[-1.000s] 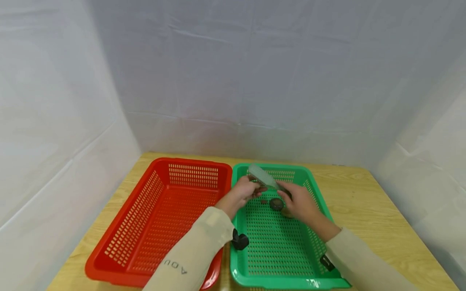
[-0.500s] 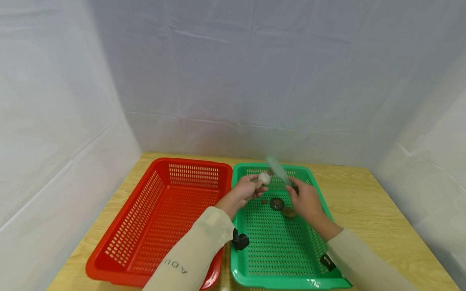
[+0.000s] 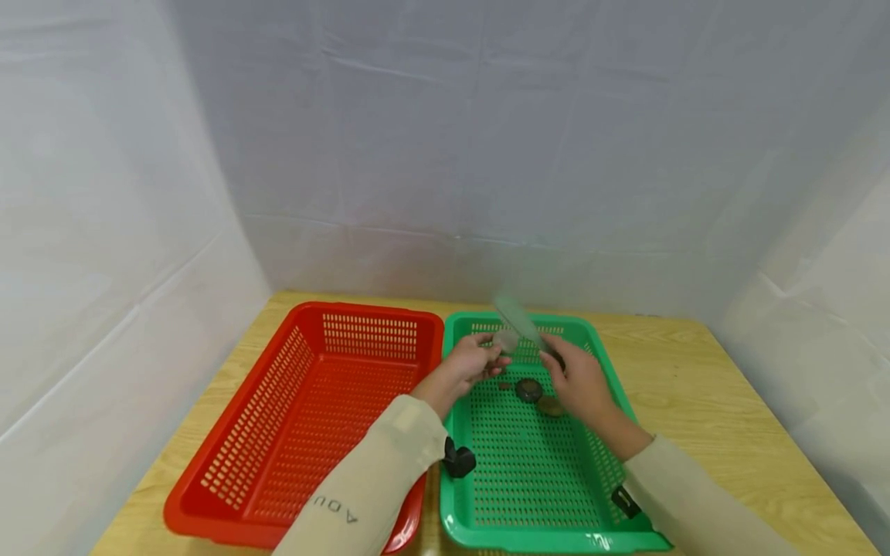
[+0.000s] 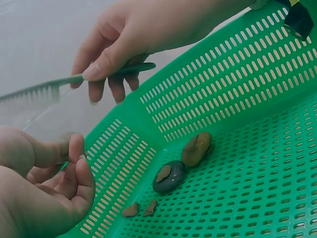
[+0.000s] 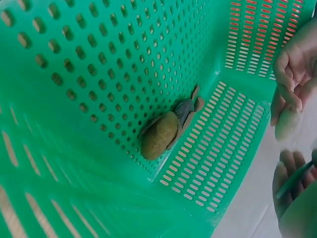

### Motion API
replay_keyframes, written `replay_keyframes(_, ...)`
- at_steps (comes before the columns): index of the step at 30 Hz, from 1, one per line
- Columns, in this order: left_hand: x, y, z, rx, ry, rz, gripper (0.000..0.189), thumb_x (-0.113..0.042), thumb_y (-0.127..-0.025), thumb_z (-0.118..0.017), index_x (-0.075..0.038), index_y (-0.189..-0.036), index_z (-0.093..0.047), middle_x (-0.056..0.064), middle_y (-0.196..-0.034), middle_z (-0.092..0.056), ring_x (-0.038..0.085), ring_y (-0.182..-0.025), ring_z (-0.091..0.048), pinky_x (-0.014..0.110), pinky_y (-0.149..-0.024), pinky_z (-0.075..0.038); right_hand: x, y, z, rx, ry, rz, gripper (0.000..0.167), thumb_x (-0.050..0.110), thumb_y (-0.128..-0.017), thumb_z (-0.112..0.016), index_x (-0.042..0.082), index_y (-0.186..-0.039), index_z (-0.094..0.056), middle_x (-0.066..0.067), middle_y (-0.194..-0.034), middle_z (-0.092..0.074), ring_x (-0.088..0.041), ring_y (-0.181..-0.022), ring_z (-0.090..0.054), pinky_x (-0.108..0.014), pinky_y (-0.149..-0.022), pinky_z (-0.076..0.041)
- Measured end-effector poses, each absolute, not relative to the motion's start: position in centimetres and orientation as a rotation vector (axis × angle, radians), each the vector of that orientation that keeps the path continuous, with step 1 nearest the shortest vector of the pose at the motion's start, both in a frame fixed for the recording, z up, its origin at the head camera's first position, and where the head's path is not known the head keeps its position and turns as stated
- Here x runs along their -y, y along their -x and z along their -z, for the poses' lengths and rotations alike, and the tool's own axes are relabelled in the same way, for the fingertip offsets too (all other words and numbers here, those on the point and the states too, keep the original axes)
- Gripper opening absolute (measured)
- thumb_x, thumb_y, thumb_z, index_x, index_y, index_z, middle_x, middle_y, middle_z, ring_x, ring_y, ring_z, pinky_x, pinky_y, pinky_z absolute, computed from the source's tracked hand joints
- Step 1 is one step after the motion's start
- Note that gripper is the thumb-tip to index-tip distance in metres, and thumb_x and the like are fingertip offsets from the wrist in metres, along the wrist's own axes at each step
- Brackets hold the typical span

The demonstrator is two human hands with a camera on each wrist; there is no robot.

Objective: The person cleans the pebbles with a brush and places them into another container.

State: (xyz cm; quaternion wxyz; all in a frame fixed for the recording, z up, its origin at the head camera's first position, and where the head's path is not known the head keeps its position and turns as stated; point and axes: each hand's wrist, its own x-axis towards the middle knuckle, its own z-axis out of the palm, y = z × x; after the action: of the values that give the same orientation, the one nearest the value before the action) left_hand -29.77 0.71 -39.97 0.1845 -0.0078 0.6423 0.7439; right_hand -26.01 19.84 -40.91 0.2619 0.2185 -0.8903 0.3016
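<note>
Over the far end of the green basket [image 3: 535, 479], my left hand [image 3: 473, 361] pinches a smooth pale stone [image 3: 506, 340] between thumb and fingers. My right hand [image 3: 579, 382], to its right, grips the handle of a green brush [image 3: 518, 318] whose bristles [image 4: 37, 95] face down. The brush head slants up to the left, close to the pale stone, and is blurred. Below the hands, on the basket floor, lie a dark stone [image 4: 170, 184] with a brown flake on it and a brownish stone [image 4: 196, 148] against it. Small brown flakes [image 4: 131, 210] lie beside them.
A red basket [image 3: 182, 479] stands immediately left of the green one, under my left forearm. Both are on a wooden table [image 3: 688, 386]. White sheeting [image 3: 445, 154] encloses the back and sides.
The brush swung right, off the pale stone, leaving it in plain view, then came back left toward it. My left hand has stayed put with the stone.
</note>
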Motion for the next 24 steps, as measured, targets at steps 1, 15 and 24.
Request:
replay_keyframes(1, -0.73, 29.75, 40.00, -1.815, 0.022, -2.099, 0.046, -0.005, -0.102, -0.048, 0.002, -0.146, -0.038, 0.010, -0.091, -0.068, 0.011, -0.072, -0.062, 0.018, -0.060, -0.050, -19.80, 25.97, 40.94, 2.415, -0.635, -0.807, 0.034, 0.006, -0.093, -0.065, -0.004, -0.125, -0.061, -0.012, -0.090, -0.069, -0.012, -0.063, -0.053, -0.028, -0.053, -0.047)
replay_keyframes(15, -0.76, 29.84, 40.24, -1.846, 0.013, -2.093, 0.050, 0.014, -0.092, -0.042, 0.002, -0.141, -0.046, 0.022, -0.118, -0.062, 0.019, -0.087, -0.064, 0.018, -0.061, -0.050, -19.27, 25.59, 40.83, 2.628, -0.705, -0.803, 0.035, 0.008, -0.094, -0.064, -0.004, -0.127, -0.061, -0.009, -0.081, -0.068, -0.004, -0.050, -0.041, -0.023, -0.047, -0.039)
replay_keyframes(24, -0.70, 29.83, 40.14, -1.826, 0.023, -2.082, 0.045, -0.002, -0.102, -0.047, -0.001, -0.147, -0.039, 0.014, -0.099, -0.065, 0.012, -0.074, -0.061, 0.017, -0.059, -0.050, -19.46, 25.67, 40.89, 2.630, -0.615, -0.786, 0.035, 0.009, -0.095, -0.063, -0.003, -0.128, -0.061, -0.008, -0.076, -0.066, -0.006, -0.048, -0.039, -0.024, -0.046, -0.037)
